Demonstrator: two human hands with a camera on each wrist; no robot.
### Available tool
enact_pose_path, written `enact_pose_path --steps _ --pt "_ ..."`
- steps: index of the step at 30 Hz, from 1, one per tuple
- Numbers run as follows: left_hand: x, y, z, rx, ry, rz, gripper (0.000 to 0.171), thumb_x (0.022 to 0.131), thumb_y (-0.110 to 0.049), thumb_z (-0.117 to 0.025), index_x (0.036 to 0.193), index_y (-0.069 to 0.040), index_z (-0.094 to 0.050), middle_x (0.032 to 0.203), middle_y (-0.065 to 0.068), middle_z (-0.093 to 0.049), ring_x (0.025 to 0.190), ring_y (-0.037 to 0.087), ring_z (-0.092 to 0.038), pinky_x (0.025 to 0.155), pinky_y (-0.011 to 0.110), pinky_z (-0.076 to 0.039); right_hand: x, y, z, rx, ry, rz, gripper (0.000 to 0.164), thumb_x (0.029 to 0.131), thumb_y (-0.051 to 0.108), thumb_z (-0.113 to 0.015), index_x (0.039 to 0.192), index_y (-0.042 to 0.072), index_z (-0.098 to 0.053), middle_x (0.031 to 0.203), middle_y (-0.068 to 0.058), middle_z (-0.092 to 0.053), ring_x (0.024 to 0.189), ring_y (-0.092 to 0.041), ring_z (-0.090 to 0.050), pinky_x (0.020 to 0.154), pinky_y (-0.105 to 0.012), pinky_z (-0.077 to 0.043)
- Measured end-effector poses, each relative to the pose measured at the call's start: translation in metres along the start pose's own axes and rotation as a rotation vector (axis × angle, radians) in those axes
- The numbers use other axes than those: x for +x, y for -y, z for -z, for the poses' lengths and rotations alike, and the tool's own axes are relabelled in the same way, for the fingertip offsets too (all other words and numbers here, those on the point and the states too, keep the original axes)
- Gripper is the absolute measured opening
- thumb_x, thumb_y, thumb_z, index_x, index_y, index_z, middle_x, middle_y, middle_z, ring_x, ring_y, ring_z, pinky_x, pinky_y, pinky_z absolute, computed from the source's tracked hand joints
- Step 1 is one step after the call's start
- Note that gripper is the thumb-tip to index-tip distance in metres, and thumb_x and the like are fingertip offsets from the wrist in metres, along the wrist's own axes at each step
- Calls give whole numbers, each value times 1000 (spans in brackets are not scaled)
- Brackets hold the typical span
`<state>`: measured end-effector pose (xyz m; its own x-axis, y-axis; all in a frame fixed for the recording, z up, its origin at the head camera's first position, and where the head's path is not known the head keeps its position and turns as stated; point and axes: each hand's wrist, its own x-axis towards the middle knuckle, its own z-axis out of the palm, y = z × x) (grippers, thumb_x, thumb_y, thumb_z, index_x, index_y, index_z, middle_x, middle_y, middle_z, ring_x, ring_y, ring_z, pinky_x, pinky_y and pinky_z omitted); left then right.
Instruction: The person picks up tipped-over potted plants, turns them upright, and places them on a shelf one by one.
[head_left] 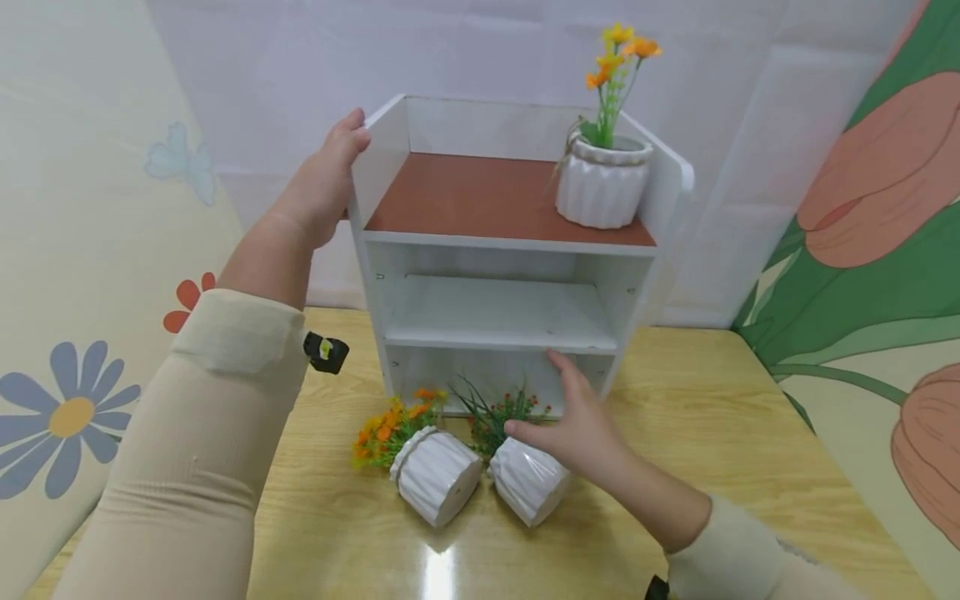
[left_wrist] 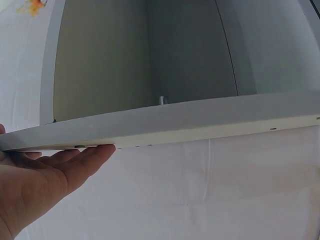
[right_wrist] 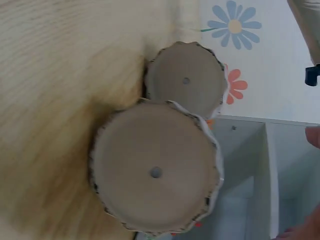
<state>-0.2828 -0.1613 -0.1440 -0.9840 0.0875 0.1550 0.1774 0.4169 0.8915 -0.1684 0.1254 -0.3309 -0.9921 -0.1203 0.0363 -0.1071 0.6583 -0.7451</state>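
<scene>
My left hand (head_left: 330, 179) lies along the outer left side of a small white shelf unit (head_left: 502, 242). In the left wrist view its fingers (left_wrist: 90, 162) are fairly straight against the panel. My right hand (head_left: 588, 429), thumb and fingers spread apart, hovers by a white ribbed flowerpot (head_left: 528, 483) with red flowers and long green blades; whether it touches is unclear. This pot lies tipped on its side, base toward me. Beside it on the left, another white flowerpot (head_left: 437, 477) with orange and yellow flowers (head_left: 390, 429) lies likewise.
A third white flowerpot (head_left: 603, 183) with orange and yellow flowers stands upright at the right of the unit's brown top. Below are a white middle shelf (head_left: 502, 312) and a lower compartment. The wooden table (head_left: 697, 417) meets patterned cloth walls (head_left: 862, 208).
</scene>
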Motion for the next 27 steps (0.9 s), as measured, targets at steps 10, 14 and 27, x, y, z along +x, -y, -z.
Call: enact_pose_path --steps 10,14,27 --pt "0 0 0 2 -5 1 53 101 -58 -14 151 -53 3 156 5 -28 132 23 -30 112 54 -27 -5 -21 -23 -70 68 85 109 67 39 -89 152 6 -30 154 -22 -36 134 -45 -43 107 -59 -37" --pt "0 0 -1 0 -4 -5 53 101 -58 -14 151 -53 3 157 5 -26 134 24 -29 112 55 -26 -7 -27 -29 -76 106 91 109 65 38 -90 150 1 -32 151 -26 -38 129 -47 -47 105 -59 -39" --pt "1 0 -1 -3 -2 -6 54 101 -57 -14 152 -51 3 158 3 -24 137 25 -26 113 55 -25 -13 -32 -44 -269 122 91 109 61 46 -88 146 -1 -38 145 -25 -46 130 -44 -47 105 -58 -40"
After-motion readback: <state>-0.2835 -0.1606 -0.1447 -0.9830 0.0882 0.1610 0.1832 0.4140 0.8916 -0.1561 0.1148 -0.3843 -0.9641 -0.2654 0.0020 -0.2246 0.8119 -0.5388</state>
